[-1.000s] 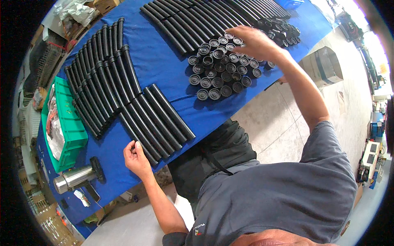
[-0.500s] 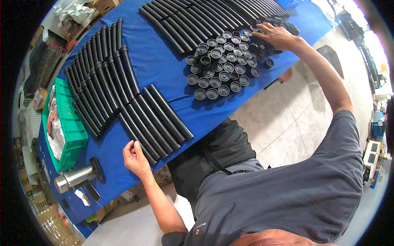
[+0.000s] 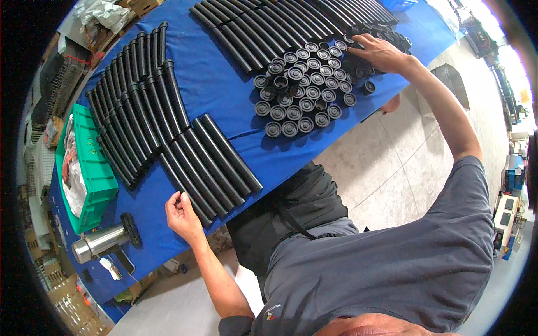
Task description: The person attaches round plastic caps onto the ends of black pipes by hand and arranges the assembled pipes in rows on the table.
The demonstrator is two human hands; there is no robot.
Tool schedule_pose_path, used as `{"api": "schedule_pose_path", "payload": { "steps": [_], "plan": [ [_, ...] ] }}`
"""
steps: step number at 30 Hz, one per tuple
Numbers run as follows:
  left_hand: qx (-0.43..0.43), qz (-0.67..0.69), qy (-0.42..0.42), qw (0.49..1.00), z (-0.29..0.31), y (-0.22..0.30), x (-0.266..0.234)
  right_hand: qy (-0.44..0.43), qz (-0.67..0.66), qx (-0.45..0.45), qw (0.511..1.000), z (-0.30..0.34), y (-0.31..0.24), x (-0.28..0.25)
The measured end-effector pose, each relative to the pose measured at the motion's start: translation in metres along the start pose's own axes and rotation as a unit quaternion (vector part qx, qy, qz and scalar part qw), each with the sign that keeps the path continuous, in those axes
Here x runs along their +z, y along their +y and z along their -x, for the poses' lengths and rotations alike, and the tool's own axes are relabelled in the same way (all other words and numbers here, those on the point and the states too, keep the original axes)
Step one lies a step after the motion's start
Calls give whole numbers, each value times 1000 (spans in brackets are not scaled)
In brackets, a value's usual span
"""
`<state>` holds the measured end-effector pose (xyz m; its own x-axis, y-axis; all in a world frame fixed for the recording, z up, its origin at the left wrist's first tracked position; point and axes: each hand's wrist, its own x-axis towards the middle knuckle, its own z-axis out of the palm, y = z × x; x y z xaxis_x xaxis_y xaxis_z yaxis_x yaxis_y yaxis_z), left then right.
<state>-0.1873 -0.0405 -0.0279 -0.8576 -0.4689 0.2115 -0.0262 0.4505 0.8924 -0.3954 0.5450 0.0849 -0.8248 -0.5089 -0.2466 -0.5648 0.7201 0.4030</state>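
My left hand [image 3: 181, 210] rests on the blue table cover [image 3: 218, 84], its fingers curled against the near end of a row of black tubes [image 3: 210, 162]. My right hand [image 3: 378, 51] reaches far across to a pile of black round caps [image 3: 300, 84], fingers spread over the caps at the pile's far right edge. Whether a cap is pinched in that hand is hidden. More long black tubes [image 3: 280, 22] lie in rows behind the caps, and another stack of tubes [image 3: 134, 95] lies to the left.
A green plastic crate [image 3: 89, 173] with bagged items stands at the table's left end. A steel flask [image 3: 101, 243] and a black part lie near the front left corner. Tiled floor [image 3: 392, 162] lies to the right, with boxes beyond.
My right hand has moved rightward along the cap pile to its far edge. The left hand has stayed at the tube ends.
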Motion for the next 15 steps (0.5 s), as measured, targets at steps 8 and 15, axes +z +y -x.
{"api": "schedule_pose_path", "payload": {
  "steps": [8, 15],
  "plan": [
    [-16, 9, -3, 1000, -1, 2, 1, 71, -127, 0, 989, 5, 3, 3],
    [8, 17, 2, 1000, 1, 4, 2, 121, -181, 51, 975, 4, 10, -2]
  ]
}}
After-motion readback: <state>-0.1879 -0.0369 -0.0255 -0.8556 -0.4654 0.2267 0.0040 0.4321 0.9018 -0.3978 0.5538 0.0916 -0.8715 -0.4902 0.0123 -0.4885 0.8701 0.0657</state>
